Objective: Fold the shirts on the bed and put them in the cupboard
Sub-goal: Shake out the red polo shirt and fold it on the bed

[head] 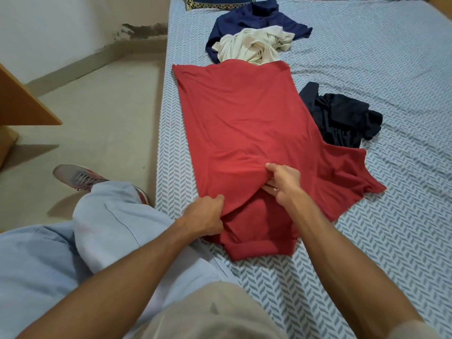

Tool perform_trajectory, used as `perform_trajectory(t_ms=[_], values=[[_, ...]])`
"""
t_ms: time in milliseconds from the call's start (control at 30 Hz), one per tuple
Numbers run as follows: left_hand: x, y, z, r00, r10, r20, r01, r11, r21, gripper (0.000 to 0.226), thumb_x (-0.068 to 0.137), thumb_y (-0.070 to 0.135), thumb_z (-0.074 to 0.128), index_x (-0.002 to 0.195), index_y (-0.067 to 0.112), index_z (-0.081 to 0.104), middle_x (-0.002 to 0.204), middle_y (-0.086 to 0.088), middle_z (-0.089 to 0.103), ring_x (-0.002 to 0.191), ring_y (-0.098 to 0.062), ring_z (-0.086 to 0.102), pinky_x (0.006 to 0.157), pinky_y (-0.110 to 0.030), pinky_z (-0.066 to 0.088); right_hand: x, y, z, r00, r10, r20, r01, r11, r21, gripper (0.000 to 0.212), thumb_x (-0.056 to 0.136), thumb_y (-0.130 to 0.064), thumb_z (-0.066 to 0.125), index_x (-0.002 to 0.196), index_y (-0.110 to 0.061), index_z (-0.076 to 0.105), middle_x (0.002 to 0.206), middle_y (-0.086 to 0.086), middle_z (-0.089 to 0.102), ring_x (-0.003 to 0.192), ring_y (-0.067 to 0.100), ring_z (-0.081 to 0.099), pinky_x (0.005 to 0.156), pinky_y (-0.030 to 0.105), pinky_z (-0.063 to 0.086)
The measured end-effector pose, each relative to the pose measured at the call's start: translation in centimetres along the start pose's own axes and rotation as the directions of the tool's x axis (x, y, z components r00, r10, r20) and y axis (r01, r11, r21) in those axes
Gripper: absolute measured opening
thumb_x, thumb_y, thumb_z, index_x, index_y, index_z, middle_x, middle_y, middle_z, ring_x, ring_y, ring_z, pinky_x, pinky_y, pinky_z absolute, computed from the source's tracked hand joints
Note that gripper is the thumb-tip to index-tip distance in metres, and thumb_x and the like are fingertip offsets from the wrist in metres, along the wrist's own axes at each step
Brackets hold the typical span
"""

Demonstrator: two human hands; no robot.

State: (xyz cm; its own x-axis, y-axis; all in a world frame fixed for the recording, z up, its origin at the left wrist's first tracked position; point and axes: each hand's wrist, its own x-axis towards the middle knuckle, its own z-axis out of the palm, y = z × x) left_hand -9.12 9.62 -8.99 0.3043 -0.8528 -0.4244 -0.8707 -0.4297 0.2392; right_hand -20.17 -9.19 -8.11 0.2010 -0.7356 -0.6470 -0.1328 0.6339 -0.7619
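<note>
The red shirt lies spread flat on the bed, its length running toward 12 o'clock, so the fabric is smoothed for a fold. The left hand forms a closed grip on the shirt's near edge, and the right hand pinches a raised fold at 1 o'clock from it, apparently to carry the near portion over. Navy, cream and black shirts lie crumpled toward 12 and 2 o'clock.

Black shirt crowds right; bedsheet beyond open.
</note>
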Motion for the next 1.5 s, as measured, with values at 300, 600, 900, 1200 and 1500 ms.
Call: perform_trajectory(t_ms=[300, 600, 900, 1200, 1500], values=[[0.0, 1.5, -2.0, 0.958, 0.230, -0.169, -0.256, 0.955, -0.152, 0.026, 0.073, 0.014, 0.060, 0.089, 0.021, 0.041, 0.074, -0.002, 0.062, 0.069, -0.028, 0.061, 0.064, -0.036, 0.051, 0.8, -3.1, -3.5, 0.933, -0.358, -0.045, 0.357, 0.934, -0.026, 0.011, 0.095, -0.018, 0.067, 0.095, -0.026, 0.059, 0.094, -0.001, 0.056, 0.071, 0.010, 0.060, 0.055, 0.039, 0.061], [2.5, -0.2, -1.3, 0.988, 0.154, 0.014, -0.138, 0.920, -0.368, 0.025, 0.083, 0.040, 0.075, 0.101, 0.024, 0.069, 0.079, 0.017, 0.061, 0.074, -0.004, 0.058, 0.068, -0.020, 0.041, 3.0, -0.3, -3.3, 0.877, -0.470, -0.099, 0.179, 0.511, -0.841, 0.057, 0.085, -0.028, 0.071, 0.134, -0.014, 0.047, 0.136, 0.016, 0.051, 0.121, 0.038, 0.053, 0.098, 0.047, 0.049], [12.3, -9.1, -8.8, 0.913, -0.279, -0.297, 0.051, 0.801, -0.596, 0.003, 0.086, 0.025, 0.073, 0.084, 0.026, 0.071, 0.072, 0.013, 0.066, 0.071, -0.007, 0.062, 0.062, -0.013, 0.040, 7.6, -5.2, 10.8, 0.656, -0.403, 0.638, 0.660, -0.103, -0.744, 0.029, 0.088, -0.033, 0.064, 0.109, -0.015, 0.071, 0.108, 0.010, 0.071, 0.105, 0.035, 0.063, 0.090, 0.038, 0.047], [28.4, -16.2, -16.2, 0.799, -0.446, -0.403, 0.168, 0.809, -0.564, 0.020, 0.083, 0.023, 0.066, 0.101, 0.015, 0.070, 0.088, 0.005, 0.068, 0.088, -0.014, 0.065, 0.075, -0.021, 0.047, 14.1, -6.0, 14.7, 0.844, -0.167, 0.510, 0.532, 0.391, -0.751, 0.033, 0.071, -0.045, 0.086, 0.085, -0.022, 0.068, 0.062, -0.012, 0.063, 0.060, 0.008, 0.056, 0.066, 0.029, 0.043], [39.1, -18.9, -22.4, 0.515, -0.791, -0.331, 0.340, 0.543, -0.768, 0.047, 0.087, 0.035, 0.055, 0.129, 0.014, 0.061, 0.132, -0.009, 0.065, 0.122, -0.028, 0.061, 0.101, -0.032, 0.050, 14.5, -5.6, 15.0, 0.889, -0.109, 0.445, 0.438, 0.487, -0.756, 0.016, 0.071, -0.040, 0.072, 0.074, -0.028, 0.061, 0.056, -0.016, 0.057, 0.058, 0.007, 0.051, 0.076, 0.037, 0.046]])
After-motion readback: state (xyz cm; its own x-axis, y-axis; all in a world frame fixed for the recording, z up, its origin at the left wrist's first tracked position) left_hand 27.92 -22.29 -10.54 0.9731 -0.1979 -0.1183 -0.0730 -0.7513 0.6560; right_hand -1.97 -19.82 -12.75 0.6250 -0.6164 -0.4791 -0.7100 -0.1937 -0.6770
